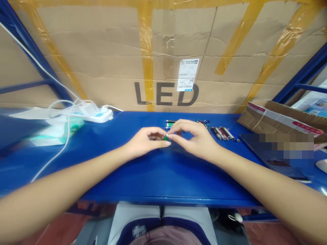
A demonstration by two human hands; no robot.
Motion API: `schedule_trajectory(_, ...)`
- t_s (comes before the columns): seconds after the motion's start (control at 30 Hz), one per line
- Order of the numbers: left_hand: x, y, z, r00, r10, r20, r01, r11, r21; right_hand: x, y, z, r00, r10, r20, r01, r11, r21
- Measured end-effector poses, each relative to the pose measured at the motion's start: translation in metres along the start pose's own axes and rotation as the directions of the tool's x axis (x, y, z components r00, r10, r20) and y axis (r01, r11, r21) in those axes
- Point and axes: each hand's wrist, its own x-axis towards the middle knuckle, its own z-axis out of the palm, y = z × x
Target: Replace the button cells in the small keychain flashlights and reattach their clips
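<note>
A small green cylindrical piece is held between both hands above the blue table. My left hand pinches it between thumb and fingers. The fingertips of my right hand close on its upper end, touching it from the right. Just behind the hands lie several small tubes with green and blue bodies, partly hidden by my right hand. To the right of them are small coloured clips and a row of slim metallic pieces in black, red, silver and blue.
A white power strip with cables and a green-white packet lie at the left. At the right are an open cardboard box and a dark flat device. A large taped carton stands behind the table.
</note>
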Motion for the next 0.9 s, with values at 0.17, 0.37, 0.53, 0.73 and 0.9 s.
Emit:
schedule_trajectory(0.17, 0.000, -0.001, -0.001, 0.998, 0.049, -0.044, -0.050, 0.998, -0.036, 0.001, -0.005, -0.002, 0.995, -0.104, -0.012, 0.103, 0.993, -0.054)
schedule_trajectory(0.37, -0.002, -0.001, -0.001, 0.989, 0.138, -0.046, -0.136, 0.990, 0.033, 0.001, -0.006, -0.002, 0.992, -0.058, -0.115, 0.049, 0.996, -0.075)
schedule_trajectory(0.53, -0.001, 0.000, -0.002, 0.977, 0.157, -0.146, -0.160, 0.987, -0.010, -0.002, 0.010, 0.001, 0.994, 0.025, 0.102, -0.009, 0.989, -0.150)
schedule_trajectory(0.73, 0.001, 0.002, -0.003, 0.974, 0.092, -0.209, -0.111, 0.991, -0.079, -0.010, 0.024, 0.010, 0.929, 0.019, 0.369, 0.092, 0.956, -0.280)
schedule_trajectory(0.9, 0.000, 0.003, -0.002, 0.980, 0.063, -0.189, -0.081, 0.993, -0.089, -0.010, 0.023, 0.010, 0.897, 0.055, 0.438, 0.089, 0.949, -0.302)
